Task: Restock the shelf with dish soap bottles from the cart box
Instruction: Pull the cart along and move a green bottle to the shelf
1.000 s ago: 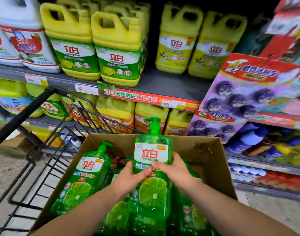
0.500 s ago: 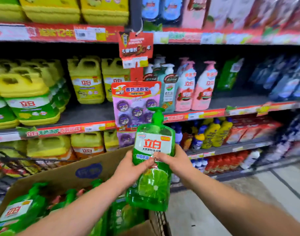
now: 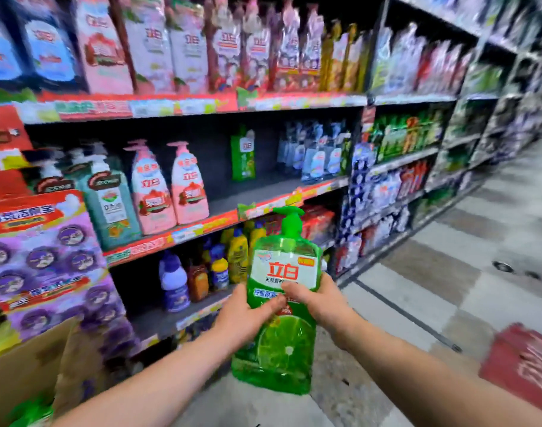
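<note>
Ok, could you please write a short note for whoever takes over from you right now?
Left hand: grips the green dish soap bottle at its middle.
Right hand: grips the same bottle from the other side.
Bottle: upright, in the air before the shelves, out of the cardboard box at lower left.
Done: one bottle is out of the box.
Left: set it on a shelf; the middle shelf has a bare stretch right of the pink pump bottles.
</note>
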